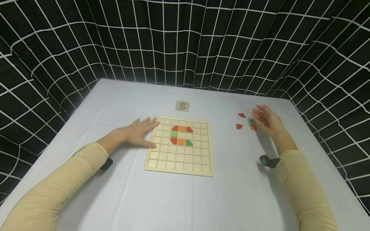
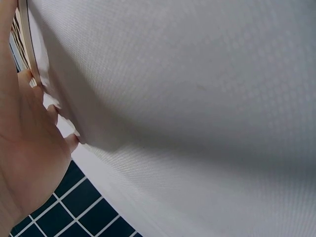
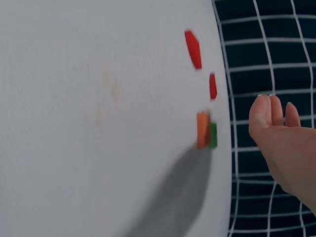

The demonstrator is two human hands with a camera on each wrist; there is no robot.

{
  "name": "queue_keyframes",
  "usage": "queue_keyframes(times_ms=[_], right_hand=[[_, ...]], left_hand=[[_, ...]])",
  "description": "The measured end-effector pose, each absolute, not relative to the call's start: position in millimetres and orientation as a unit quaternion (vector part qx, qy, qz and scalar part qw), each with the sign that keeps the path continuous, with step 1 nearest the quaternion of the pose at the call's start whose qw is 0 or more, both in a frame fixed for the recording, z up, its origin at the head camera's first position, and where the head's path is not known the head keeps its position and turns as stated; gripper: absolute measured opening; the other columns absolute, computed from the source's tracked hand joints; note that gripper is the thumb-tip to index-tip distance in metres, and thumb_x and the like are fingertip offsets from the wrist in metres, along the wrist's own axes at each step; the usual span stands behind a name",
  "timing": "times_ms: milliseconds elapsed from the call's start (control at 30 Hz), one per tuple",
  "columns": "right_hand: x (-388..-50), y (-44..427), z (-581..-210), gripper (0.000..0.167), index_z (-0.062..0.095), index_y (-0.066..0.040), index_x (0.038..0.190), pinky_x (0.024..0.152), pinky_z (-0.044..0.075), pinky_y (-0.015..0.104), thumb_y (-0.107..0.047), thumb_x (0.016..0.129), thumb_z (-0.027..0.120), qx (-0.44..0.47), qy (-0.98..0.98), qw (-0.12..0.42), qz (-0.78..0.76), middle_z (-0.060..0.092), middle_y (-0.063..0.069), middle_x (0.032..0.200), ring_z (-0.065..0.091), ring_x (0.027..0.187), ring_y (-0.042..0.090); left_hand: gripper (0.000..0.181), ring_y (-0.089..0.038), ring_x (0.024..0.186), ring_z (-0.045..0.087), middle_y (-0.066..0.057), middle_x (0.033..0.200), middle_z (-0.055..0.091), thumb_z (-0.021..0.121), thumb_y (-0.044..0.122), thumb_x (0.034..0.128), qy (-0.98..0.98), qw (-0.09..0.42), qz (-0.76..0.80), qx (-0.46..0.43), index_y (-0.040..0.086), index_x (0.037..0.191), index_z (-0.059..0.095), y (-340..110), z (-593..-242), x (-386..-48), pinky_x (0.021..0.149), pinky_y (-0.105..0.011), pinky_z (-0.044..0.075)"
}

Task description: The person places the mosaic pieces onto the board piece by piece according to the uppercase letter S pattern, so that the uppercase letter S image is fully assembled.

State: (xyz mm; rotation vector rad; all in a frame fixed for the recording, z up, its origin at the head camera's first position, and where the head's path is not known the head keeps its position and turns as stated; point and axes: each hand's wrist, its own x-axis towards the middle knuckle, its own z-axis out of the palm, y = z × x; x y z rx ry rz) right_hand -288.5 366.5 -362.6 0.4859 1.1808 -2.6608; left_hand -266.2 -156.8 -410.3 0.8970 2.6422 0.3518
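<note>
"Grid board, mid-worktop, between the left and right edges: what could upset it?"

"A shove by the left hand on the board's left edge; that might skew it and jog the inlaid pieces out of place."

"And farther off, toward the worktop's far right corner?"

"The orange piece and green piece lie so close that a hasty pinch might catch both, or send one skidding, since they look thin."

"How are the hands set?"

"Left: spread, palm down, fingertips and thumb tip at the board's left edge. The right hand: raised near the orange and green pieces, fingers together and slightly bent, with nothing visible in its grasp."
</note>
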Motion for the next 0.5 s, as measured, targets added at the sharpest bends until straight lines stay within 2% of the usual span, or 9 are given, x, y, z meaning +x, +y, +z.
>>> queue_keyframes(times_ms=[133, 267, 367, 467, 500], right_hand=[[-289.7, 377.6, -367.7, 0.031, 0.059, -0.007, 0.122, 0.106, 0.033, 0.028, -0.023, 0.095, 0.06, 0.169, 0.411, 0.079, -0.892, 0.066, 0.011, 0.104, 0.06, 0.103, 0.019], [-291.5, 384.6, -371.5, 0.027, 0.061, -0.009, 0.116, 0.105, 0.034, 0.027, -0.025, 0.094, 0.06, 0.188, 0.429, 0.069, -0.881, 0.065, 0.007, 0.108, 0.053, 0.115, 0.015], [-293.1, 388.5, -374.0, 0.031, 0.059, -0.012, 0.119, 0.102, 0.038, 0.026, -0.028, 0.093, 0.062, 0.198, 0.452, 0.068, -0.867, 0.063, 0.004, 0.11, 0.048, 0.121, 0.013], [-295.5, 391.2, -376.0, 0.035, 0.056, -0.016, 0.123, 0.099, 0.041, 0.024, -0.032, 0.093, 0.062, 0.205, 0.48, 0.074, -0.85, 0.062, 0.0, 0.114, 0.049, 0.118, 0.01], [-296.8, 391.8, -376.7, 0.038, 0.055, -0.017, 0.126, 0.099, 0.041, 0.024, -0.033, 0.093, 0.062, 0.208, 0.493, 0.077, -0.841, 0.059, -0.002, 0.12, 0.048, 0.12, 0.01]], left_hand=[[0.107, -0.034, 0.143, 0.002, -0.007, 0.159, 0.001, 0.057, 0.074, 0.0767, 0.928, 0.164, 0.12, 0.314, 0.015, 0.154, 0.014, -156.3, -410.1, -266.4, 0.11, -0.06, 0.0], [0.107, -0.033, 0.143, 0.002, -0.007, 0.159, 0.0, 0.056, 0.074, 0.0766, 0.928, 0.165, 0.117, 0.314, 0.015, 0.154, 0.013, -155.9, -409.9, -266.5, 0.11, -0.059, 0.001], [0.107, -0.034, 0.143, 0.002, -0.007, 0.159, 0.0, 0.057, 0.074, 0.0767, 0.927, 0.164, 0.116, 0.315, 0.015, 0.154, 0.013, -155.8, -409.9, -266.8, 0.11, -0.06, 0.001], [0.106, -0.033, 0.143, 0.002, -0.007, 0.159, 0.001, 0.057, 0.073, 0.077, 0.928, 0.164, 0.116, 0.314, 0.015, 0.154, 0.013, -155.8, -410.0, -267.1, 0.11, -0.06, 0.001], [0.106, -0.033, 0.143, 0.002, -0.007, 0.159, 0.001, 0.057, 0.073, 0.077, 0.928, 0.164, 0.116, 0.314, 0.015, 0.154, 0.013, -155.8, -410.1, -267.2, 0.11, -0.06, 0.001]])
